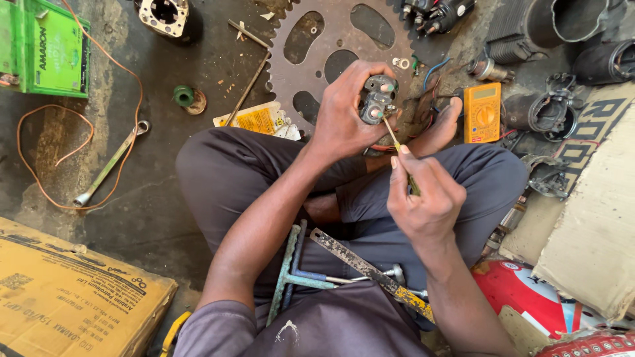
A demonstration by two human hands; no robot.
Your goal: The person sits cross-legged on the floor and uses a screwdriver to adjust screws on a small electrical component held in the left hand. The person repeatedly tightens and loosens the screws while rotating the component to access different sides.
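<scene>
Seated person viewed from above: the left hand (344, 116) grips a small dark metal switch unit (378, 99), while the right hand (423, 195) holds a thin screwdriver (395, 142) with its tip touching the unit. A large toothed sprocket (331, 39) lies at 12 o'clock, a yellow multimeter (481, 112) at 2 o'clock and a spanner (109, 165) at 9 o'clock. A rusty blade (370, 271) and a T-handled tool (288, 274) rest on the lap at 6 o'clock.

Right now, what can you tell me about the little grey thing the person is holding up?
The small grey metal part is chunky and worn, with round terminals on its face. The left hand grips it from the left, raised above the lap and in front of a big rusty sprocket. The right hand pokes a thin screwdriver into its lower edge.
</scene>
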